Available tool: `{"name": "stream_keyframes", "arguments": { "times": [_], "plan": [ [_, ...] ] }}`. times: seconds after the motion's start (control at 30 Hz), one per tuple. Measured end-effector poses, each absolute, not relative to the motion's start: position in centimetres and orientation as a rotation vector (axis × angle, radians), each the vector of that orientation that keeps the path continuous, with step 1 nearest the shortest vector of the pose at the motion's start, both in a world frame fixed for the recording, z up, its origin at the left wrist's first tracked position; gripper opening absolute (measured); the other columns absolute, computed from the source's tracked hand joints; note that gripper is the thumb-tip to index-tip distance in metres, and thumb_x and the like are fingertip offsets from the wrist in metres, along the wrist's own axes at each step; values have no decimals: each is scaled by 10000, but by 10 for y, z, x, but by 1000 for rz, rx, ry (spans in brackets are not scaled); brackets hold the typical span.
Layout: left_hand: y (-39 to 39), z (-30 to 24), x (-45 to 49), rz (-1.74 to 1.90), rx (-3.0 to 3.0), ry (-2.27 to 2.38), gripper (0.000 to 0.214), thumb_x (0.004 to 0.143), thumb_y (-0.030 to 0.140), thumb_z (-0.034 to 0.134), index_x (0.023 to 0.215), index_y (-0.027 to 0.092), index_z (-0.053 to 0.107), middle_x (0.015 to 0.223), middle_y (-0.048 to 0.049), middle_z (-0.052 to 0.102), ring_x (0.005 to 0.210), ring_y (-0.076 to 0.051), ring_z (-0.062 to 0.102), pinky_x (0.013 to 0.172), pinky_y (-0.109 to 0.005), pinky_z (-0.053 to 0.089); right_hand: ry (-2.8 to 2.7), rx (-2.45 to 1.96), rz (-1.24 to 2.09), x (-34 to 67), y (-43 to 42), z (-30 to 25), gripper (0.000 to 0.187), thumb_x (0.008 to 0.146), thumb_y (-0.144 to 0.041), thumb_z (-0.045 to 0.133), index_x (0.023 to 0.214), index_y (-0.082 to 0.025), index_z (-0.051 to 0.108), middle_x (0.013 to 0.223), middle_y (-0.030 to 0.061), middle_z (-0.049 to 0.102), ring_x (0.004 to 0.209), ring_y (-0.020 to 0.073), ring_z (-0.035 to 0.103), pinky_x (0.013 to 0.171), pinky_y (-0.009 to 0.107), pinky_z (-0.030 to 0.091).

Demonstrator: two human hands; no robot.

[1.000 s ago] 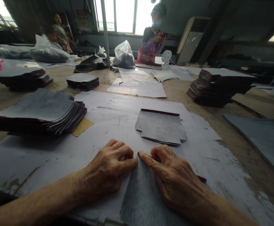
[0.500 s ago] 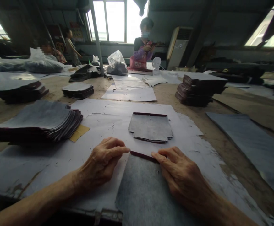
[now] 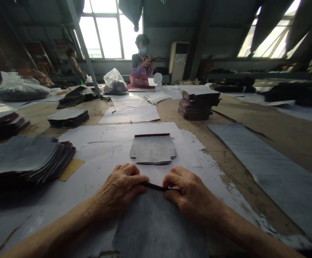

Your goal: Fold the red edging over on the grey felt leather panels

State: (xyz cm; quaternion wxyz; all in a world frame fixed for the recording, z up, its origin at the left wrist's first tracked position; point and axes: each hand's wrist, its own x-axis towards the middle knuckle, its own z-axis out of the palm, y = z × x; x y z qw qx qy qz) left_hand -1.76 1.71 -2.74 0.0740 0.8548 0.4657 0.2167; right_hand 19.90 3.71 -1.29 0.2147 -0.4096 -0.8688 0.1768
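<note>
A grey-backed leather piece lies on the white sheet in front of me, its far edge folded over into a narrow dark red strip. My left hand pinches the left end of that strip between thumb and fingers. The right end is gripped by my right hand, fingers curled over the fold and thumb on the near side. Just beyond both hands rests a small stack of notched grey pieces with a dark red folded strip along its far edge.
A thick fanned stack of grey pieces stands at left by a yellow scrap. Farther off are a dark red stack and a smaller stack. A long grey sheet lies right. A person is across the table.
My view has shifted to the right and tilted up. My right hand has moved closer to the left one and now pinches the fold; my left thumb and fingers have closed on its left end.
</note>
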Motion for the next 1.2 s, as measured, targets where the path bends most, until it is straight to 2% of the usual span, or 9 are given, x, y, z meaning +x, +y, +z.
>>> {"name": "stream_keyframes", "arguments": {
  "times": [0.1, 0.17, 0.4, 0.6, 0.73, 0.8, 0.9, 1.03, 1.2],
  "plan": [
    [14, -26, -12, 705, 2444, 1352, 169, 859, 241, 490, 849, 253, 659, 760, 0, 549, 755, -136, 520, 723, -298, 414, -2419, -1123, 569, 203, 34, -13, 63, 769, -157, 590, 775, -195, 641, 790, 6, 588, 767, 125, 548, 685, 229, 422],
    [11, -27, -11, 761, 2370, 1319, 182, 856, 235, 489, 805, 247, 663, 751, 1, 574, 730, -128, 535, 684, -261, 417, -2469, -1127, 570, 206, 33, -15, 140, 832, -206, 525, 761, -197, 645, 766, 5, 594, 697, 107, 554, 643, 212, 421],
    [7, -27, -22, 882, 2203, 1247, 162, 809, 245, 513, 697, 239, 630, 689, 29, 606, 626, -97, 569, 545, -176, 412, -2514, -1119, 474, 229, 34, -16, 221, 828, -161, 484, 626, -165, 574, 700, 9, 588, 618, 95, 549, 575, 190, 400],
    [8, -5, -26, 871, 2106, 1280, 193, 789, 303, 528, 656, 213, 635, 586, 25, 559, 527, -94, 530, 476, -172, 404, -2298, -1218, 764, 237, 39, 12, 198, 762, -160, 526, 567, -181, 555, 606, -25, 569, 608, 98, 537, 556, 195, 364],
    [21, 26, -28, 863, 1838, 1402, 191, 746, 355, 573, 680, 208, 675, 602, 2, 611, 574, -136, 551, 529, -227, 437, -2104, -1235, 1180, 236, 65, 42, 182, 726, -274, 563, 572, -177, 570, 512, -35, 464, 495, 82, 404, 475, 208, 299],
    [40, 40, -31, 892, 1725, 1415, 199, 717, 370, 597, 722, 194, 690, 629, -14, 637, 590, -151, 558, 550, -252, 440, -2006, -1187, 1286, 233, 89, 54, 180, 706, -320, 587, 602, -172, 586, 513, -41, 449, 485, 73, 371, 468, 205, 291],
    [81, 45, -36, 937, 1749, 1494, 261, 704, 399, 586, 745, 164, 691, 645, -26, 641, 604, -155, 557, 566, -259, 429, -2052, -1188, 1067, 221, 134, 56, 197, 723, -349, 569, 660, -165, 601, 542, -41, 468, 500, 73, 395, 478, 203, 307],
    [135, 20, -37, 936, 1856, 1662, 268, 693, 353, 541, 772, 154, 701, 662, -24, 649, 640, -170, 566, 580, -260, 427, -2152, -1364, 694, 196, 184, 29, 168, 749, -265, 539, 646, -146, 599, 539, -37, 491, 516, 91, 448, 498, 220, 334],
    [162, -18, -36, 990, 1901, 1877, 222, 695, 275, 534, 814, 218, 713, 750, -17, 692, 733, -193, 601, 688, -297, 444, -2177, -1493, 433, 180, 204, 1, 203, 826, -323, 540, 756, -142, 599, 692, -9, 590, 653, 116, 546, 654, 282, 434]
  ]
}}
